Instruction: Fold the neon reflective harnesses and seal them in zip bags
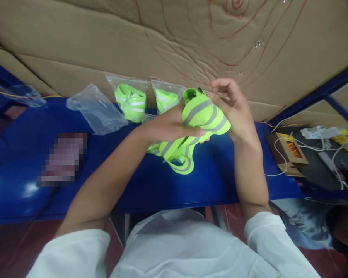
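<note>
My left hand (174,123) is closed around a neon yellow reflective strap (204,114) with grey stripes, partly rolled into a bundle. A loop of it hangs below the hand, over the blue table (168,189). At the bundle's upper right, my right hand (234,104) has its thumb and bent fingers against the rolled strap; the fingertips are partly hidden. Behind my left hand, a clear plastic bag (130,102) holds another folded yellow strap. A second bag (166,98) with yellow strap material stands beside it. An unfilled clear bag (97,110) lies to the left.
Brown cardboard (75,38) with red drawn lines rises behind the table. A pixelated flat object (63,158) lies at left. On the right are an open cardboard box (288,152), white cables and a dark surface. Another person (307,222) is at lower right.
</note>
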Demonstrator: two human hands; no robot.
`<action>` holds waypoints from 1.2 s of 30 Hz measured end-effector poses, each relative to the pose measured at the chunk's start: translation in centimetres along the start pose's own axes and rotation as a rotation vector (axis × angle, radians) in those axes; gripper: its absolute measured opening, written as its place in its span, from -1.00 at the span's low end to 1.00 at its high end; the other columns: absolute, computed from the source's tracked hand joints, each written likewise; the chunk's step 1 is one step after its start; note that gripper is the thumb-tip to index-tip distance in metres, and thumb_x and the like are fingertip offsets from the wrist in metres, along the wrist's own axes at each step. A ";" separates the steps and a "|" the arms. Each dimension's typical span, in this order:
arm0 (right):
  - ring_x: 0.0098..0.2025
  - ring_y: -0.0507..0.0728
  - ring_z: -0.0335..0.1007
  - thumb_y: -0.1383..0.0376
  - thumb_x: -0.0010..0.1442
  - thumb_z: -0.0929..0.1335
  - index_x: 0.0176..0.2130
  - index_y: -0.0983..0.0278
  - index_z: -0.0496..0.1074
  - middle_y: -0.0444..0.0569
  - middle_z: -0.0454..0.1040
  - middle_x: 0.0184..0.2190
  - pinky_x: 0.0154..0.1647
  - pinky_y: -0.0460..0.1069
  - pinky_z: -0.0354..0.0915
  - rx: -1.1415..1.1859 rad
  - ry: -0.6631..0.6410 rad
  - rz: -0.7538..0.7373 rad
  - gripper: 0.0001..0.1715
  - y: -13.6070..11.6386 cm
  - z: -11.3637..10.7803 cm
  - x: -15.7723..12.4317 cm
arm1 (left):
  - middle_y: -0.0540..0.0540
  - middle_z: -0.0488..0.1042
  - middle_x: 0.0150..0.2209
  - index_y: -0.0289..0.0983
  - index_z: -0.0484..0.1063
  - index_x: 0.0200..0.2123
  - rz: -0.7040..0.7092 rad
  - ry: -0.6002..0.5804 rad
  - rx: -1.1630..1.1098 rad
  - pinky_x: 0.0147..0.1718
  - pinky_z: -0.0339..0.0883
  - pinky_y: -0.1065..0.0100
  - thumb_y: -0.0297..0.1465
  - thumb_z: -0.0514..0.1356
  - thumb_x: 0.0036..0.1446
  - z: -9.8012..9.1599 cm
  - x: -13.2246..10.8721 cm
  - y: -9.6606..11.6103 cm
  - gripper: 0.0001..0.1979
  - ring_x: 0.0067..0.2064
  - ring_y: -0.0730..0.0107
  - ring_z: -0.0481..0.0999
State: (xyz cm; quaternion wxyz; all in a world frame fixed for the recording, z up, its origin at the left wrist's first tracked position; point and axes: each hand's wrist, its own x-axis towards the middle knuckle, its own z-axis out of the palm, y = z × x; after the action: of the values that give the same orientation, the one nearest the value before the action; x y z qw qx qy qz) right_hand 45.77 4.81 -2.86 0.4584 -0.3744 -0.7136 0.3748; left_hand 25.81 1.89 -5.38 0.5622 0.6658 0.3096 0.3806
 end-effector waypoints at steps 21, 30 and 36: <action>-0.04 0.23 0.60 -0.09 0.19 0.54 -0.02 0.09 0.57 -0.13 0.64 -0.09 -0.01 0.16 0.56 -0.070 0.096 -0.199 -0.53 1.0 -0.8 0.2 | -0.10 0.70 -0.10 -0.21 0.68 -0.08 -0.134 -0.135 -0.004 -0.07 0.63 0.16 -0.22 0.52 0.02 -0.8 0.3 0.2 -0.61 -0.03 0.02 0.71; 0.01 0.23 0.59 -0.05 0.16 0.54 -0.10 0.00 0.51 -0.18 0.64 -0.08 -0.03 0.15 0.58 0.250 0.239 -0.001 -0.62 1.4 -2.0 1.4 | -0.13 0.60 0.06 -0.16 0.54 0.04 0.122 0.182 -0.171 0.00 0.58 0.07 -0.05 0.17 0.41 -1.4 0.8 -0.5 -0.62 0.11 0.01 0.62; 0.15 0.23 0.54 0.05 0.14 0.56 -0.18 0.10 0.51 -0.15 0.64 -0.08 0.04 0.14 0.58 0.358 0.358 -0.025 -0.68 1.7 -3.1 1.9 | -0.14 0.48 0.15 -0.15 0.56 -0.04 0.416 0.213 0.129 0.15 0.48 0.15 -0.19 0.37 0.24 -1.2 1.6 -1.7 -0.72 0.25 0.07 0.48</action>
State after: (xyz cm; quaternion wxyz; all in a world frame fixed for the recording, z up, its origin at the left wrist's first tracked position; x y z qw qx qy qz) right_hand 48.39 7.80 -2.70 0.6410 -0.3390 -0.5480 0.4171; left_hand 25.64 4.19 -6.66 0.3920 0.7058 0.2470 0.5359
